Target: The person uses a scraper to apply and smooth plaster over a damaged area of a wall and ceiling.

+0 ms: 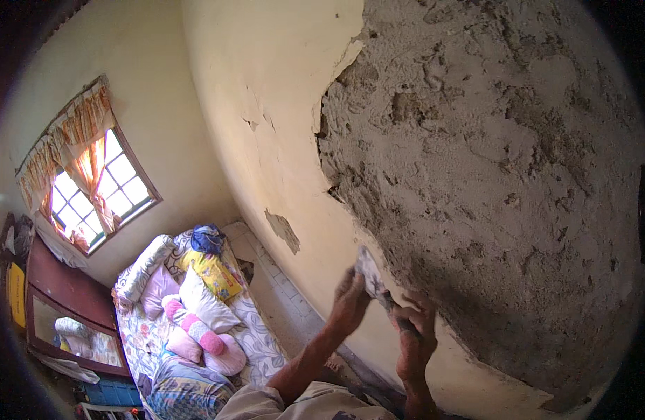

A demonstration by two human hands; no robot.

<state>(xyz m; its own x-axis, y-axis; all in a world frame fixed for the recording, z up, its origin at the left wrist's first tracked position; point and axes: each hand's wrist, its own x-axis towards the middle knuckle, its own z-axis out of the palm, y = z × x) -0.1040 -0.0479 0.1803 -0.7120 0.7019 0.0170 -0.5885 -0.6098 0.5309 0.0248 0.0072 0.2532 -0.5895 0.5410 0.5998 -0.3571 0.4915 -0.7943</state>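
A small trowel (369, 271) with a pale, smeared blade is held out before me, its tip pointing up toward the wall. My right hand (415, 327) is wrapped round its dark handle. Against the left edge of the blade, my left hand (349, 302) is closed with curled fingers; part of its grip is hidden. Just beyond both hands is the wall's rough grey patch of mortar (476, 175), pitted and uneven. Cream paint (266, 126) borders that patch along a broken, peeling edge.
On the left stands a bed (256, 322) heaped with pillows and a pink-striped cushion (196, 325). A narrow tiled floor strip (277, 283) runs between bed and wall. Beyond are a curtained window (102, 185) and a dark red mirrored cabinet (63, 294).
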